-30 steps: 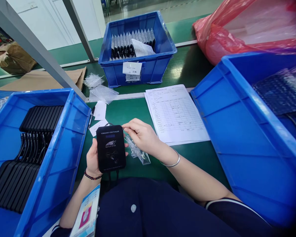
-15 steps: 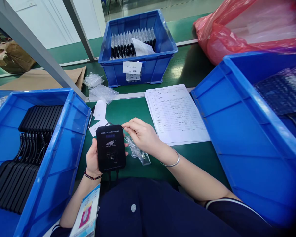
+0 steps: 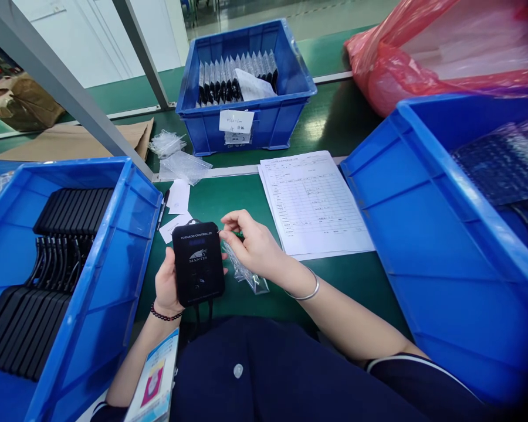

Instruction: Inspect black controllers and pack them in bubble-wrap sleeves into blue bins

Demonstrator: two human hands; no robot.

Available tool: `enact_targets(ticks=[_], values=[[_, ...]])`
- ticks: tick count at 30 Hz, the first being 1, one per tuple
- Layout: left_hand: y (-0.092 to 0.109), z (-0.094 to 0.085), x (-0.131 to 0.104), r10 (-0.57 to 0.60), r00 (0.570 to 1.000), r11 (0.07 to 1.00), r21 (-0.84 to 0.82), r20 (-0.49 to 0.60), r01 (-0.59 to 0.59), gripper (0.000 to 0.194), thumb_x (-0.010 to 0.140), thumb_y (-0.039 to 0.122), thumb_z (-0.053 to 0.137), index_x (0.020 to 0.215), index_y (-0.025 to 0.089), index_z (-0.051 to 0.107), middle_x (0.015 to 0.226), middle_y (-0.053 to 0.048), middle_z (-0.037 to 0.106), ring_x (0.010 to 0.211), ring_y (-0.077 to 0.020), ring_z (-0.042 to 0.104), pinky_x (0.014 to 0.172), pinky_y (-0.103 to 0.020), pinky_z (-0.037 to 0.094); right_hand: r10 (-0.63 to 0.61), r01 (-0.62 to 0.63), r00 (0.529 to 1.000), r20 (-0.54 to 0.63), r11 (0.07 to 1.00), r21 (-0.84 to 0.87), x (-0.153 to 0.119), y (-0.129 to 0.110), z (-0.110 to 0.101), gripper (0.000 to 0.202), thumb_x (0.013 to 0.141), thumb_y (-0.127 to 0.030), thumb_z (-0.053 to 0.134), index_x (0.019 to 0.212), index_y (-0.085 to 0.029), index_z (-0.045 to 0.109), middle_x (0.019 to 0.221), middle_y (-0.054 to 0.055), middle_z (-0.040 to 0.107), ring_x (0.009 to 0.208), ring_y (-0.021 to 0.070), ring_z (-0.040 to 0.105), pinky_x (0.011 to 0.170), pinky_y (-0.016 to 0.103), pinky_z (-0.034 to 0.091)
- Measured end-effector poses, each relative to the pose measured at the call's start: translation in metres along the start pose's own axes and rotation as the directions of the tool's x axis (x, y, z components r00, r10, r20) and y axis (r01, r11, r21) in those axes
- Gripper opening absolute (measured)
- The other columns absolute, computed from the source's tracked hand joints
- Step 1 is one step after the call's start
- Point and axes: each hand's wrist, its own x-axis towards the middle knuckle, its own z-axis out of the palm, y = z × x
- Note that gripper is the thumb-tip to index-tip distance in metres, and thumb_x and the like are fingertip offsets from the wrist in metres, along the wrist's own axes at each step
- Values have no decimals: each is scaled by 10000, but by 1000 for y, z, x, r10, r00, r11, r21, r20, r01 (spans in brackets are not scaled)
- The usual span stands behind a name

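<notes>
My left hand [image 3: 167, 281] is wrapped round a black controller [image 3: 198, 269] marked TORNADO CONTROLLER and MANTIS, its face turned up at me. A dark cord loops behind its top edge, and two dark cords hang from its bottom edge. My right hand [image 3: 250, 240] is at the controller's upper right corner. Its thumb and forefinger are slightly parted there, and I see nothing between them. Under the right hand, a clear plastic bag [image 3: 250, 278] lies on the green table [image 3: 229, 193], partly hidden.
Left, a blue bin [image 3: 149, 228] holds rows of black controllers. Behind, another blue bin [image 3: 264, 126] contains bagged black items. Printed sheets [image 3: 312, 205] lie beside a large blue bin [image 3: 422, 246] at right. Bubble wrap [image 3: 182, 167], white slips [image 3: 179, 196] and a pen [image 3: 162, 208] lie left of centre.
The right thumb and forefinger, pinched at the controller's corner before, have parted a little. Blue characters on the controller's display have faded. The controller stays in the left hand.
</notes>
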Motion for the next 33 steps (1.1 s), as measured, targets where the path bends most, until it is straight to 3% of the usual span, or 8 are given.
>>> enact_targets(ticks=[5, 15, 20, 24, 26, 33], values=[[1, 4, -2, 15, 1000, 1000, 19, -5, -15, 662, 882, 627, 364, 1334, 161, 492, 1422, -161, 443, 1274, -409, 427, 1039, -640, 322, 3, -6, 999, -38, 998, -70, 3, 1, -1, 53, 908, -193, 455, 880, -196, 499, 843, 41, 597, 768, 158, 572, 679, 303, 459], [0, 3, -3, 12, 1000, 1000, 29, -1, -12, 678, 880, 639, 346, 1330, 155, 498, 1402, -162, 467, 1277, -414, 421, 1036, -641, 323, -7, 5, 1000, -24, 997, -76, 5, 0, 0, 56, 905, -184, 456, 868, -190, 498, 837, 35, 583, 763, 151, 552, 670, 295, 442], [-2, -2, -7, -18, 999, 999, 30, 28, 17, 703, 870, 662, 332, 1312, 148, 518, 1324, -167, 546, 1275, -412, 429, 1048, -631, 312, -8, 7, 1000, 25, 1000, 20, 2, -2, -1, 48, 903, -246, 485, 885, -202, 483, 847, 27, 579, 754, 141, 564, 662, 283, 453], [-6, -2, -9, -8, 1000, 999, 42, -10, 8, 666, 878, 648, 330, 1286, 171, 552, 1311, -137, 564, 1309, -397, 392, 1068, -608, 311, 124, -125, 992, 16, 990, 72, -1, -1, 2, 360, 787, -421, 659, 957, -213, 419, 860, 17, 558, 758, 155, 579, 608, 274, 461], [-7, 0, -10, 19, 999, 998, 55, -33, -17, 638, 879, 635, 347, 1289, 192, 553, 1324, -116, 558, 1323, -388, 376, 1077, -595, 311, 149, -147, 989, -17, 986, 72, -2, 0, 4, 421, 755, -455, 687, 956, -214, 406, 794, -6, 532, 704, 144, 557, 604, 275, 455], [-13, 8, -11, 143, 986, 982, 140, -88, -129, 589, 834, 607, 502, 1237, 190, 603, 1290, -102, 589, 1340, -369, 355, 1102, -541, 310, 22, -19, 997, -73, 999, 38, 5, -4, 8, 128, 889, -298, 538, 828, -198, 488, 802, 16, 542, 702, 129, 520, 645, 272, 425]])
